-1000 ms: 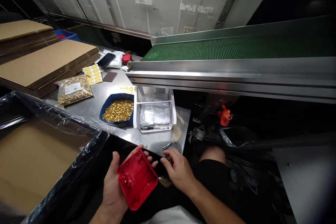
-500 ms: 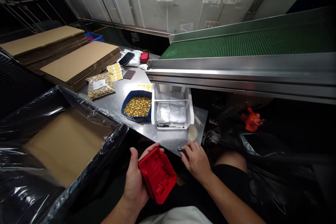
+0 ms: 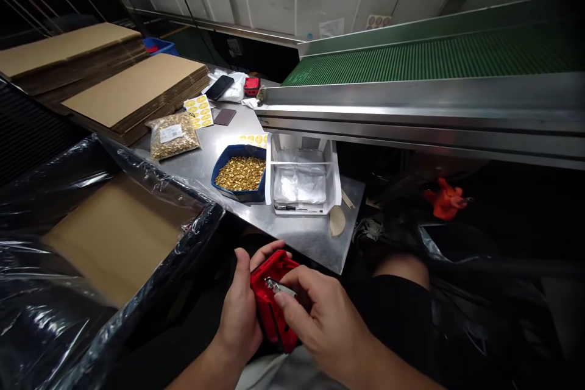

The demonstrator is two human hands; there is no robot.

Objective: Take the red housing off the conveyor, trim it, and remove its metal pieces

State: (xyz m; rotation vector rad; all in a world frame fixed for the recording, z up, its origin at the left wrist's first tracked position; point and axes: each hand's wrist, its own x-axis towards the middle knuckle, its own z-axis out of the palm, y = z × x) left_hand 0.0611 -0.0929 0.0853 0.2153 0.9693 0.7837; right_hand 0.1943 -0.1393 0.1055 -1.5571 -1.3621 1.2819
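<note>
My left hand (image 3: 244,304) is closed round the side of a red plastic tray-like case (image 3: 269,265), tilted with its hollow inside facing up. Moulded shapes show in the hollow, partly covered by my other hand. Between the thumb and fingers of my right hand (image 3: 329,317) is a small shiny metal tool that looks like a nail clipper (image 3: 280,287), held over the inside of the case. Beyond both hands, a pale round disc (image 3: 337,221) lies near the corner of the metal table (image 3: 301,244).
A white bin (image 3: 337,186) with clear bags and a pen stands beside a blue tub (image 3: 217,186) of gold pieces. At left are a plastic-lined box (image 3: 210,225), a bag of gold pieces (image 3: 173,137) and stacked cardboard (image 3: 137,88). A green conveyor (image 3: 388,64) slopes upward at right.
My right hand has lifted the small metal tool from the table edge and brought it left, over the red case. My left hand still holds the case, now turned more steeply.
</note>
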